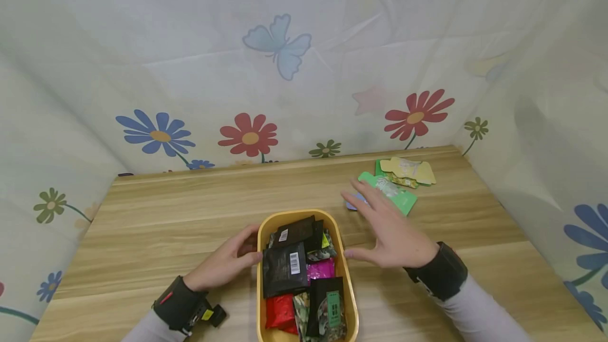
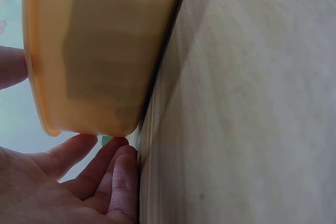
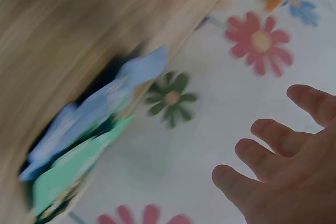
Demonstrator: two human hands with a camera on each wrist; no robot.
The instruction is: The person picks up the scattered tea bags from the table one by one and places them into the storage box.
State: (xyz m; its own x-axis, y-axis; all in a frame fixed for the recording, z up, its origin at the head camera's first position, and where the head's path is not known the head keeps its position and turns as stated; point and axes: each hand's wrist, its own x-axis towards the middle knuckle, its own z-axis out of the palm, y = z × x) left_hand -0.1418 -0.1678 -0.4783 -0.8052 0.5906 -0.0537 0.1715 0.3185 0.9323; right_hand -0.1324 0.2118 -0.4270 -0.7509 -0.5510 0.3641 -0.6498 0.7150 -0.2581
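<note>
A yellow plastic bin (image 1: 349, 292) holds black sachets (image 1: 285, 271), a red packet (image 1: 281, 310), a magenta packet (image 1: 321, 269) and patterned ones. My left hand (image 1: 227, 260) rests against the bin's left side, its thumb at the rim. In the left wrist view, its fingers (image 2: 86, 179) touch the outer wall. To the right of the bin, my right hand (image 1: 390, 231) is spread in the air and holds nothing. Near its fingertips lie a green packet (image 1: 404, 199) and a blue packet (image 1: 352, 206), partly hidden by the hand. The right wrist view shows the blue packet (image 3: 100, 100) blurred.
Behind the green packet, yellow packets (image 1: 413, 170) lie over another green one at the table's back right. The wooden table (image 1: 180, 210) meets a white floral cloth (image 1: 304, 120) at the back and both sides.
</note>
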